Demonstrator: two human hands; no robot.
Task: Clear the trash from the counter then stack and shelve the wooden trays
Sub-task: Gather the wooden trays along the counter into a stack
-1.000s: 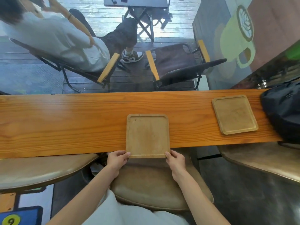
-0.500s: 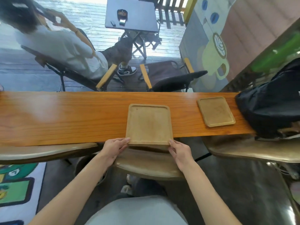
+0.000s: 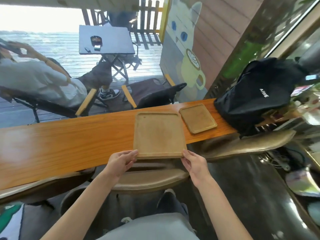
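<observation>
The fingers of the left hand are closed on the near left corner of the large wooden tray, and those of the right hand are closed on its near right corner. The tray is held over the near edge of the bench, its near side raised clear of the wood. Nothing is carried in it; its shallow recess is bare, pale and slightly worn, with a rounded rim. A smaller wooden tray, equally bare, is laid flat on the bench just beside the larger one's far right corner, and a black backpack is stood on the bench just beyond that. Brown stools are seen below the bench edge. Compared with half a second ago, the large tray has been brought to the right, close to the smaller one, where a clear stretch of bench was previously visible between them, and both hands have been kept on the same corners.
</observation>
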